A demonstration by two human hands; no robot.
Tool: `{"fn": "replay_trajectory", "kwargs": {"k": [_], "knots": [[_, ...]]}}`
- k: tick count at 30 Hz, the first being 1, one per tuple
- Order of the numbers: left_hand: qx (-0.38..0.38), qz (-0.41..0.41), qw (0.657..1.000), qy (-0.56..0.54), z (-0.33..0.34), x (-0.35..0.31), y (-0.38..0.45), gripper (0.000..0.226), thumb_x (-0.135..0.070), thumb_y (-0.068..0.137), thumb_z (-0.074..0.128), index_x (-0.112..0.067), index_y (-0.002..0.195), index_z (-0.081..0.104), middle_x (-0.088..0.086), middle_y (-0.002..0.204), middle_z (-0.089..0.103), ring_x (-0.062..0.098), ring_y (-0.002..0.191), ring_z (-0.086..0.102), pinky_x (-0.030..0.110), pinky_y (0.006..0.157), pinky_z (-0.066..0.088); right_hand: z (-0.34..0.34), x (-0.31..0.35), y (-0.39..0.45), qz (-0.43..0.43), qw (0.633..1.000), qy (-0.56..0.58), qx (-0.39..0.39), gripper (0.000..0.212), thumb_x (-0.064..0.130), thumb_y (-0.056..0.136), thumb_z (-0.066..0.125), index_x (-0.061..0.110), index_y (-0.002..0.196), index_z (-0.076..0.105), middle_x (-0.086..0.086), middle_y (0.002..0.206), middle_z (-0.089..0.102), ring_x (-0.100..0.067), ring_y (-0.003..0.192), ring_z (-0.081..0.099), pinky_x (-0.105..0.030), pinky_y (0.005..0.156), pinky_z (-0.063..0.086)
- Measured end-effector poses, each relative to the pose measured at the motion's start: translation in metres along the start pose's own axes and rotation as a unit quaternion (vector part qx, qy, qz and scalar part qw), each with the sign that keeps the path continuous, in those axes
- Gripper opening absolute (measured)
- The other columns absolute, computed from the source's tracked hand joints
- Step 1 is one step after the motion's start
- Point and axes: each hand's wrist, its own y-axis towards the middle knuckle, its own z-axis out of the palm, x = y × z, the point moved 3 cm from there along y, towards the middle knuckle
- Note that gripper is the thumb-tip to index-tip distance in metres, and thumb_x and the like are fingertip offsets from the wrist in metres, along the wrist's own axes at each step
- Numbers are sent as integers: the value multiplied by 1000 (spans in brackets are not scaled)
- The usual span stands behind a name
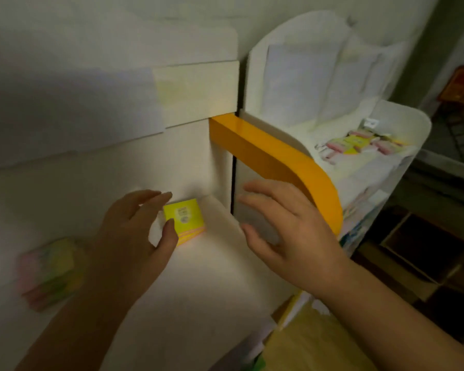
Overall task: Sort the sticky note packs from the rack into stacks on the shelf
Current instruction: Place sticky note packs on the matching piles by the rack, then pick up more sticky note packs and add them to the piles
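sticky note packs on a white shelf, both hands hovering near one.

at nine o'clock a blurred stack of pink and yellow sticky note packs (pixel 48 273) lies on the white shelf surface (pixel 198 285). just right of it, the left hand (pixel 134 236) has its fingers loosely spread, thumb touching the near edge of a square yellow sticky note pack with a pink lower layer (pixel 184 220), which sits in the shelf's back corner. the right hand (pixel 284 231), at three o'clock of that pack, is wide open and holds nothing. an orange curved rail (pixel 279 162) runs behind it; at two o'clock, the white rack (pixel 402 121) holds more pink and yellow packs (pixel 359 145).
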Motion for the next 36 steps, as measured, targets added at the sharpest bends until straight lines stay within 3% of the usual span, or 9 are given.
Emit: {"fn": "replay_trajectory", "kwargs": {"k": [3,7,11,15,22,26,36], "knots": [[-52,11,998,-45,-1,-70,16,38,-26,85,59,-13,121,65,5,117,60,25,104,59,29,93,43,-51,-29,-24,20,998,4,-58,28,13,91,67,5,119,67,-9,122,63,-21,115,59,-32,99,46],[-64,104,989,-80,23,-180,20,35,-26,89,61,-10,120,64,5,115,61,22,102,58,27,90,44,-108,-95,-76,122,989,-74,-32,34,19,93,65,11,125,63,-5,126,61,-18,118,56,-33,100,48],[40,101,992,-71,86,-263,16,41,-36,89,61,-19,126,59,-3,120,58,11,110,48,22,85,41,-157,-159,-136,240,963,-119,21,44,28,90,66,17,132,58,1,133,57,-16,123,53,-33,103,47],[150,94,982,-58,155,-318,1,49,-43,90,55,-23,135,52,-8,126,54,6,114,46,20,90,37,-196,-210,-186,304,943,-121,61,50,38,90,58,21,136,55,5,135,55,-12,122,52,-31,101,48],[214,63,974,-33,227,-376,-11,48,-47,90,56,-28,134,52,-13,124,54,5,109,49,15,82,36,-234,-263,-246,338,928,-112,113,56,48,89,49,27,141,48,11,140,51,-6,128,47,-27,106,46],[216,53,974,-43,263,-393,-5,49,-46,90,57,-25,133,53,-9,124,56,8,110,50,26,90,50,-240,-284,-266,358,921,-88,126,57,48,90,52,34,144,42,17,143,45,-2,132,41,-25,106,45],[220,78,972,-20,366,-414,45,46,-49,92,54,-30,133,50,-12,130,52,7,114,50,21,88,48,-242,-355,-278,378,903,-109,174,56,47,88,55,38,142,42,20,139,43,2,126,42,-27,106,45]]}}
